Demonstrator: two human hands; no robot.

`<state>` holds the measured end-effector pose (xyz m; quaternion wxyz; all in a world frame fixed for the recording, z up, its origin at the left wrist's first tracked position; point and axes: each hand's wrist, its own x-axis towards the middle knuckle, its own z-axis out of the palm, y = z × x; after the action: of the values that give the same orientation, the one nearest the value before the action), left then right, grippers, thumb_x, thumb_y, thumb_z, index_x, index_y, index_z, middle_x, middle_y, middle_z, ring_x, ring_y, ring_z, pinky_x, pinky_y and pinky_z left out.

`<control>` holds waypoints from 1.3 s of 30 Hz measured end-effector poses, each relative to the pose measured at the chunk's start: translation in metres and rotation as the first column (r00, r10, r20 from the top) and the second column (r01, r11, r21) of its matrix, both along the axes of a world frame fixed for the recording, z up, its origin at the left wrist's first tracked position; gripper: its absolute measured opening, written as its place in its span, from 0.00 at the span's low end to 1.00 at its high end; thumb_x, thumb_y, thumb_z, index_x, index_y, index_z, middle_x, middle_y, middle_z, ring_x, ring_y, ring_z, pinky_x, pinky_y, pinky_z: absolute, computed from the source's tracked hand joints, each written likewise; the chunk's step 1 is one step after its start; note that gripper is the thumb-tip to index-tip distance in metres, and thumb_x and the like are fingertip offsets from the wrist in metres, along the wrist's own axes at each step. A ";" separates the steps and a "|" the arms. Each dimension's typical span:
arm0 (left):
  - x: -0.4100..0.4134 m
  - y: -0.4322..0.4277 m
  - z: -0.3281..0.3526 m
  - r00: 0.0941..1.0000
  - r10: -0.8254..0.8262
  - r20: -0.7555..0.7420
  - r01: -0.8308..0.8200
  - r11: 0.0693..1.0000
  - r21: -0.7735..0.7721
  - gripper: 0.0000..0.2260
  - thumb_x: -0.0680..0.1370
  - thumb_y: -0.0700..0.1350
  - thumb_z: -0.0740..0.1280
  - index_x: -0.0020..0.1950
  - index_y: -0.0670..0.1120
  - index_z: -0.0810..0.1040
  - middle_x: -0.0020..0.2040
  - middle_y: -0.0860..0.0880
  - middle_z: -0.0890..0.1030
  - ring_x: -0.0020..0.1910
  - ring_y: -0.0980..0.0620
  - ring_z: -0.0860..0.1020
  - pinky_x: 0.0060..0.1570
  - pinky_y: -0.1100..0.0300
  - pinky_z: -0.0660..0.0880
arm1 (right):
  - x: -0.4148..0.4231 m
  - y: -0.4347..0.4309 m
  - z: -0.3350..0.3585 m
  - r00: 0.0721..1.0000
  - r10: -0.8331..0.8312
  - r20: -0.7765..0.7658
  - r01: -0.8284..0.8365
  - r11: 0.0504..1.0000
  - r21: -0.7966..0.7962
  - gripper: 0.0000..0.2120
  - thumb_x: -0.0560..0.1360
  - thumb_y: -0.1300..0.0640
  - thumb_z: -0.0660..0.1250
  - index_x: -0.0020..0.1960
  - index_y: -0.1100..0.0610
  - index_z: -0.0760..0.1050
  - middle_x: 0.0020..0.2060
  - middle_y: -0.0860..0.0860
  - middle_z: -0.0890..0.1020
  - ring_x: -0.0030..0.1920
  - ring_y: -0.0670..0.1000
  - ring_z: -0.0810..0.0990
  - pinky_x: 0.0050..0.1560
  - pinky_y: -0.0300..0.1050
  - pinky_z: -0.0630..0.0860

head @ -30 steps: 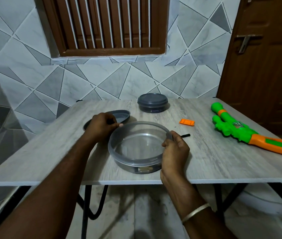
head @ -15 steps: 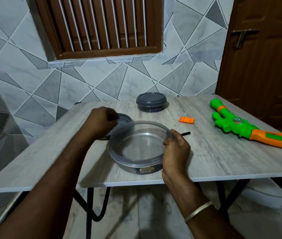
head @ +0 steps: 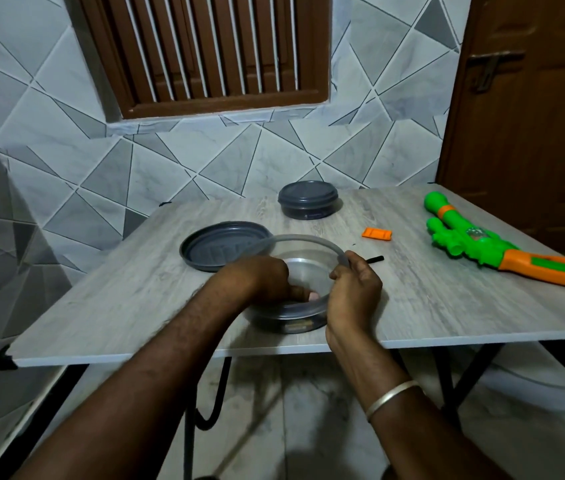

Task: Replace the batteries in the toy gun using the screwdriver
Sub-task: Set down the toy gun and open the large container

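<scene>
Clear plastic tub (head: 308, 238): our left hand (head: 260, 278) has left the lid (head: 212, 251) and dipped inside, fingers curled, on what we cannot tell; we'd guess batteries. Our right hand (head: 353, 292) pinches the rim. The toy gun (head: 502, 251) lies well apart, untouched.

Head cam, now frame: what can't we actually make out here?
All head view:
- Left hand fingertips inside the clear round plastic container: hidden by the hand itself, so any grasp is unclear.
- Thin black rod: mostly behind the right hand; held or lying on the table, unclear.
- Closed dark grey round tub: lid hides the contents.
- Green and orange toy gun: battery bay too small to see.
</scene>
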<state>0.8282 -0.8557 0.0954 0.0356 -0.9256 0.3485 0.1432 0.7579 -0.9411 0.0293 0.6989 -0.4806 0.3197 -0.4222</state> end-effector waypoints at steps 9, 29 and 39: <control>-0.026 0.003 0.016 0.971 -0.154 -0.182 0.139 0.986 -0.091 0.16 0.85 0.51 0.58 0.72 0.54 0.73 0.72 0.51 0.74 0.68 0.51 0.72 0.65 0.55 0.66 | 0.001 0.002 -0.001 1.000 -0.028 -0.010 0.028 0.999 -0.032 0.21 0.76 0.63 0.61 0.67 0.56 0.76 0.63 0.50 0.80 0.62 0.50 0.78 0.62 0.49 0.77; -0.005 -0.012 0.005 0.859 -0.116 -0.498 -0.017 0.967 -0.253 0.23 0.78 0.39 0.67 0.71 0.55 0.73 0.60 0.44 0.82 0.56 0.44 0.83 0.49 0.52 0.83 | 0.002 0.001 -0.005 1.000 -0.016 0.009 0.017 0.999 -0.042 0.21 0.76 0.63 0.61 0.68 0.57 0.76 0.59 0.54 0.82 0.59 0.55 0.81 0.60 0.53 0.79; -0.011 -0.012 0.001 0.850 -0.156 -0.503 -0.028 0.940 -0.339 0.15 0.79 0.42 0.65 0.65 0.53 0.75 0.53 0.44 0.82 0.44 0.47 0.81 0.36 0.59 0.79 | 0.004 -0.002 -0.007 0.998 -0.033 0.049 0.033 0.999 -0.005 0.16 0.80 0.61 0.59 0.65 0.58 0.78 0.59 0.53 0.82 0.58 0.51 0.81 0.61 0.52 0.79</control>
<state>0.8176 -0.8677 0.0960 -0.2132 -0.8316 0.3952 0.3269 0.7616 -0.9427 0.0220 0.6981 -0.4668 0.3093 -0.4462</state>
